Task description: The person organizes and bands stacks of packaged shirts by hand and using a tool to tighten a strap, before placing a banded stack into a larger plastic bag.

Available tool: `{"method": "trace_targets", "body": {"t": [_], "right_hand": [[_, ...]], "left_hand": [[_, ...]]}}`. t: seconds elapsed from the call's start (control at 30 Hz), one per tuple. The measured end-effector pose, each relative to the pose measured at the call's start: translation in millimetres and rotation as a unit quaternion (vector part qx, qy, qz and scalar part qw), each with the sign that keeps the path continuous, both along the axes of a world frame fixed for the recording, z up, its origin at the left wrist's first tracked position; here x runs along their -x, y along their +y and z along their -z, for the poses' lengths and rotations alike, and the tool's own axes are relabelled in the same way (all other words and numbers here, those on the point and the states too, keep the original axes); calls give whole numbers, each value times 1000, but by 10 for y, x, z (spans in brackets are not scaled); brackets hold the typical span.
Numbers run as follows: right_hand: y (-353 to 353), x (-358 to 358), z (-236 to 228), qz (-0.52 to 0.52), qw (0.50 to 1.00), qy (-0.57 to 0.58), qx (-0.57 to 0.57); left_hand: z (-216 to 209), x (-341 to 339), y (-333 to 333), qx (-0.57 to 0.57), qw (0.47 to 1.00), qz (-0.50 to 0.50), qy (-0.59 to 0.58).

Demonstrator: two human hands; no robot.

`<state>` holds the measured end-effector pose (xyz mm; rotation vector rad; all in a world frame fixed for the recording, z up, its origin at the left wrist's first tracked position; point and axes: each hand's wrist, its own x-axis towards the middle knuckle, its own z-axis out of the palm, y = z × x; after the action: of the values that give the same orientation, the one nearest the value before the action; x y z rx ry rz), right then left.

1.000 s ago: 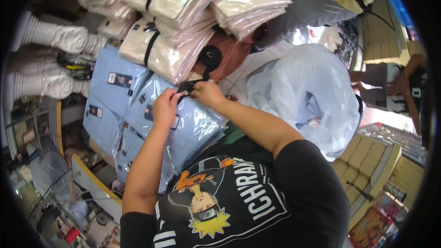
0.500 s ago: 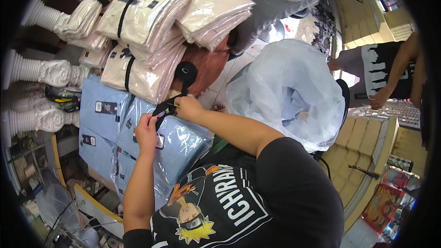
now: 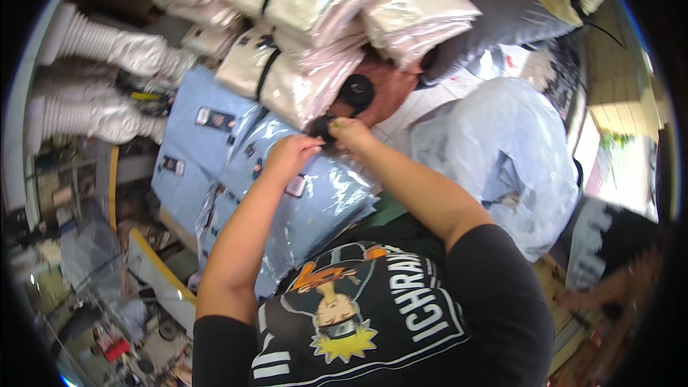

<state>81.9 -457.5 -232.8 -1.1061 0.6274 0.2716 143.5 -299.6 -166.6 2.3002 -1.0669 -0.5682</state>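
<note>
1. Left grip (image 3: 292, 158) and right grip (image 3: 348, 134) are pinched closed on black strap (image 3: 321, 128), held above bagged blue garments (image 3: 328, 188).
2. Light, soft and limp handling is judged likely; flat edges are best pinched.
3. Far side is crowded by bagged cream garments (image 3: 294, 93) and black roll (image 3: 357, 91); rightward, translucent sack (image 3: 494, 125) is seen.

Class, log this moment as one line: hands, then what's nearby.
left hand: holding black strip | right hand: holding black strip | near: bagged blue garments, black roll | right: translucent bag
</note>
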Motion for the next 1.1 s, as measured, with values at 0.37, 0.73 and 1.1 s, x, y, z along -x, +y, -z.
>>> {"method": "trace_targets", "body": {"t": [0.37,0.73,1.1], "right_hand": [[-251,116,-168,-28,980,-54,-188],[-335,52,-123,38,998,-2,50],[-394,64,-192,12,911,-21,412]], "left_hand": [[-25,5,-168,-112,982,-143,59],[-9,-49,37,20,983,-61,171],[-90,-87,-66,-31,983,-56,169]]}}
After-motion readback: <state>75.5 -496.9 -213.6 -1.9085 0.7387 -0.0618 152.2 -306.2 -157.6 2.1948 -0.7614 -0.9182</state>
